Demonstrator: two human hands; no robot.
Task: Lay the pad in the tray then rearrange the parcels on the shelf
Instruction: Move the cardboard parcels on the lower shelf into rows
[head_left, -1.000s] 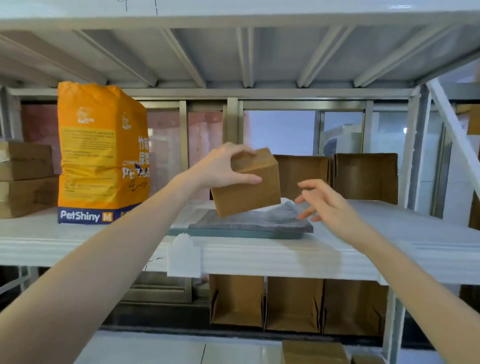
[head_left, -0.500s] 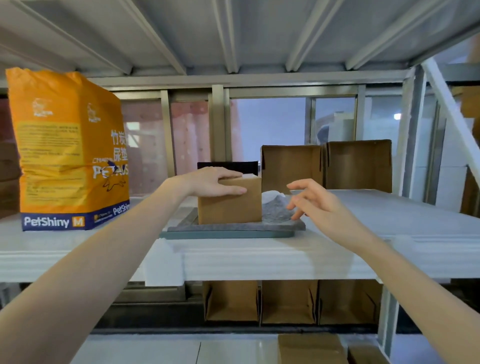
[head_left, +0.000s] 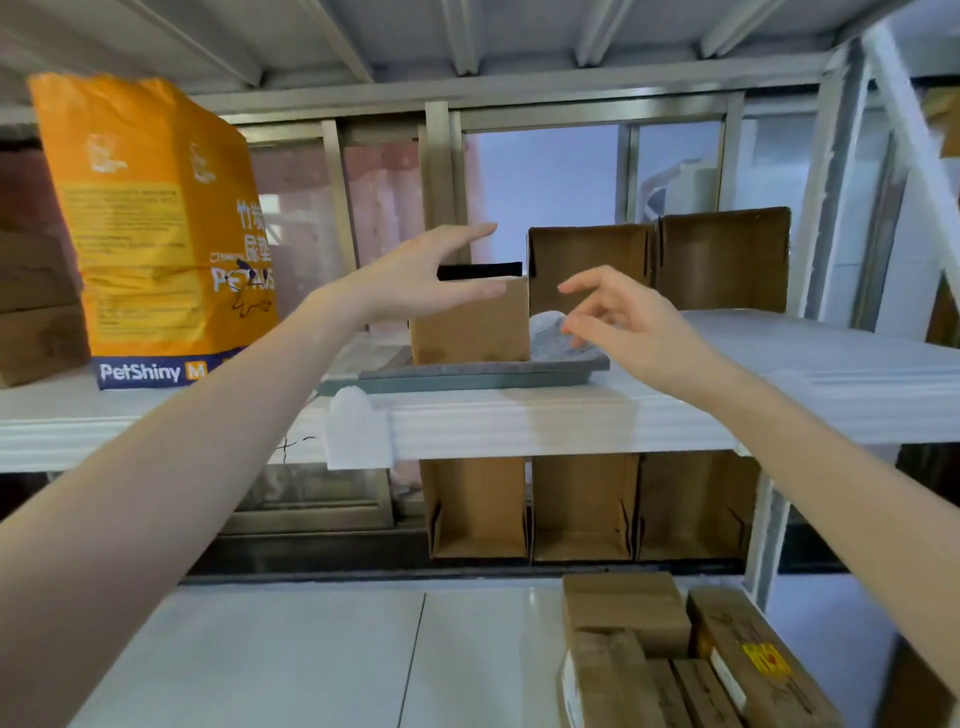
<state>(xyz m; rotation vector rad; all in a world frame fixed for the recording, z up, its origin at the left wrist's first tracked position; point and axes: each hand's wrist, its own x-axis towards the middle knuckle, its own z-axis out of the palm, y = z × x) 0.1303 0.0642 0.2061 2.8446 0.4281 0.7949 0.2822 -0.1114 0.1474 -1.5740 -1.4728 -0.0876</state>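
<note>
**Head view: box on the pad, both hands off it**

Head camera looked along a white shelf (head_left: 571, 421) under a ribbed metal deck. An orange bag (head_left: 156, 228) marked PetShiny stood at the shelf's left end, with stacked brown cartons (head_left: 36, 312) just beyond it at the frame edge. Two open cartons (head_left: 660, 265) stood side by side at the back right. Near the front edge lay a flat grey-green tray (head_left: 457, 382) with a grey pad (head_left: 488, 368) spread in it; the pad's right part bunched up in a hump. A small brown parcel (head_left: 470, 325) stood upright on the pad, toward its left half. Behind it a dark strip showed, too hidden to identify.

The left hand (head_left: 415, 275) hung over the parcel's top left corner, fingers straight and spread, its grip released; whether the thumb touched the box could not be told. The right hand (head_left: 623, 322) hovered just right of the parcel, before the hump, fingers loosely bent and grasping nothing. More parcels (head_left: 675, 654) lay below at lower right.
</note>
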